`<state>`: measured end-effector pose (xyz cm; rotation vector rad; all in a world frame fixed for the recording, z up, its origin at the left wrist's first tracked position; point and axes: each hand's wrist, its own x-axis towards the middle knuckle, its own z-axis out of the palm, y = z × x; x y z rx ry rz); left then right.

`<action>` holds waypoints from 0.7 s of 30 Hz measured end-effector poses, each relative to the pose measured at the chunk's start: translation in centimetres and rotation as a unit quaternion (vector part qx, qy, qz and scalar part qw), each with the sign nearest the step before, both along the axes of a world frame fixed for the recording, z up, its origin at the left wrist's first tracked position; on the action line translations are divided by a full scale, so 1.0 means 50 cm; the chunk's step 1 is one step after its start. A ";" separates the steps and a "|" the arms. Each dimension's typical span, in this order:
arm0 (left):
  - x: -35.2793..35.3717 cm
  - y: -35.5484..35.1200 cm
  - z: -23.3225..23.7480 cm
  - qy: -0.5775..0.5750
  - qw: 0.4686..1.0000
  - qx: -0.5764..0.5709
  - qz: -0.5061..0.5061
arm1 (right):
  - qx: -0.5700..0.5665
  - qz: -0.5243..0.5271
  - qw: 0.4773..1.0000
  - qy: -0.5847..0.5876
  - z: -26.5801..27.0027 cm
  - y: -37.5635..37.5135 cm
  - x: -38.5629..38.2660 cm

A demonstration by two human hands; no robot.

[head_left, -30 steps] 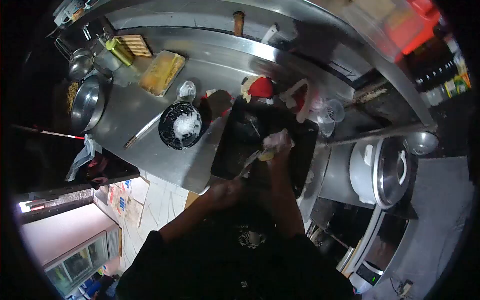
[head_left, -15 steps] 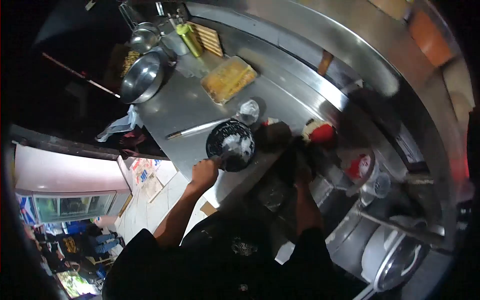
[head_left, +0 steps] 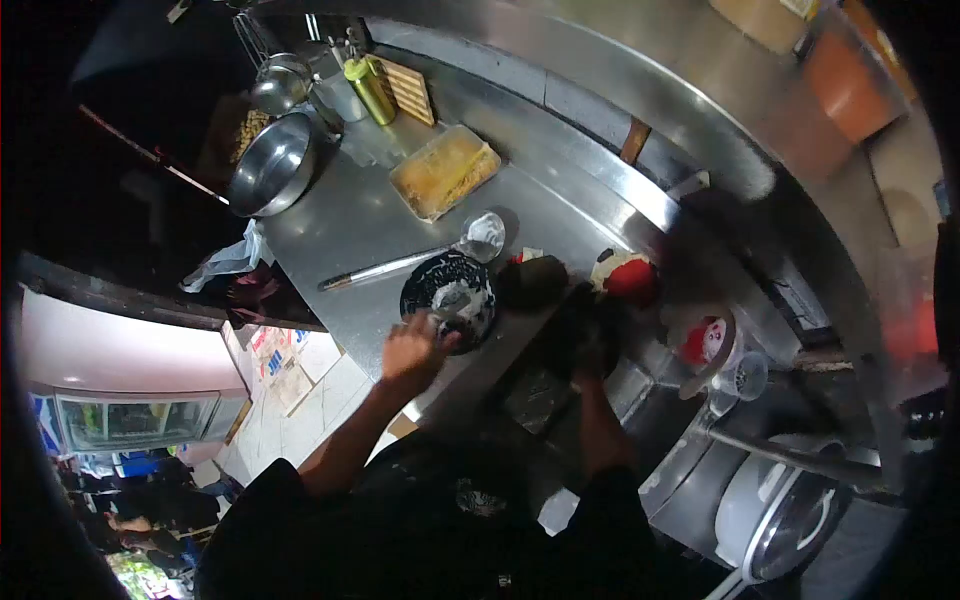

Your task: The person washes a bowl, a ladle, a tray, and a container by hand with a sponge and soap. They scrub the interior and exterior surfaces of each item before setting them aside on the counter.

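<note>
A round black bowl (head_left: 412, 290), smeared inside with a white paste (head_left: 478, 292), stands at the counter's near edge. My left hand (head_left: 415, 358) is at its near rim, fingers curled inward over the edge. A greyish utensil end (head_left: 452, 297) seems to lie in the paste; whether my fingers hold it is blurred. Behind the bowl lies a long-handled metal ladle (head_left: 484, 236) with white residue in its cup. My right hand (head_left: 592, 362) reaches into deep shadow right of the bowl, its fingers hidden. Close to it are a dark rounded object (head_left: 535, 283) and a red cloth-like item (head_left: 632, 282).
On the steel counter (head_left: 345, 235) stand a tray of yellowish food (head_left: 445, 172), a steel basin (head_left: 272, 165), a green bottle (head_left: 370, 92) and a slatted wooden board (head_left: 405, 88). A lidded white pot (head_left: 745, 510) is low at right. People (head_left: 150, 510) are at lower left.
The camera view has shifted slightly, moving the counter items left. My left hand has come nearer the bowl's rim, with its fingers now over it. My right hand stays in shadow.
</note>
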<state>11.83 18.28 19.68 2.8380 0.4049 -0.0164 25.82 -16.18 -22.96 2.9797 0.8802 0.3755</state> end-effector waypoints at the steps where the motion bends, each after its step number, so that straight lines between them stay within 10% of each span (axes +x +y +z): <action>1: -0.010 -0.018 -0.010 -0.003 1.000 -0.030 -0.007 | -0.020 0.038 0.999 0.013 0.024 0.000 -0.001; 4: -0.029 -0.092 -0.017 0.016 0.992 -0.113 -0.057 | 0.134 0.005 0.965 0.225 0.152 0.014 -0.029; 7: -0.040 -0.173 -0.023 0.008 0.971 -0.160 -0.177 | 0.657 -0.197 0.498 0.531 0.370 0.054 -0.110; 10: -0.072 -0.236 -0.096 -0.075 0.934 -0.236 -0.257 | 0.778 -0.146 0.307 0.528 0.561 0.082 -0.230; 16: -0.086 -0.340 -0.177 -0.164 0.867 -0.300 -0.362 | 0.701 -0.212 0.505 0.456 0.584 0.045 -0.449; 18: -0.087 -0.365 -0.179 -0.105 0.868 -0.378 -0.303 | 0.758 -0.152 0.462 0.435 0.726 0.033 -0.471; 21: -0.088 -0.391 -0.133 0.078 0.811 -0.577 -0.053 | 0.872 -0.146 0.225 0.410 0.698 -0.041 -0.471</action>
